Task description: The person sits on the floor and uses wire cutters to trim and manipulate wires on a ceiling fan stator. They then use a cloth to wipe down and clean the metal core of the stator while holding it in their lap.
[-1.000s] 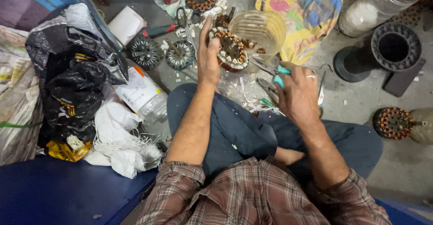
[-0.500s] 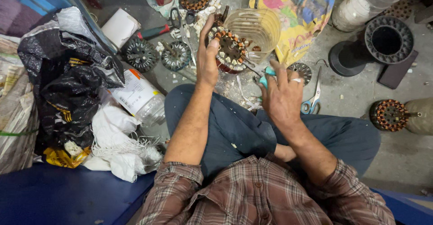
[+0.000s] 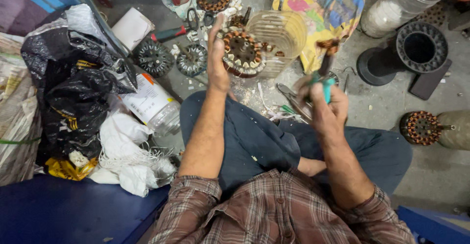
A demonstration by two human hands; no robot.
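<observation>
The left hand (image 3: 218,60) grips a round motor coil (image 3: 243,53) by its edge, raised above the floor (image 3: 372,102) just in front of a ribbed clear tub (image 3: 276,36), whose contents cannot be made out. The right hand (image 3: 323,107) is closed around teal-handled pliers (image 3: 324,80). A clear plastic jar (image 3: 401,1) lying at upper right holds white material. A bottle (image 3: 154,104) lies beside a black bag (image 3: 73,87).
</observation>
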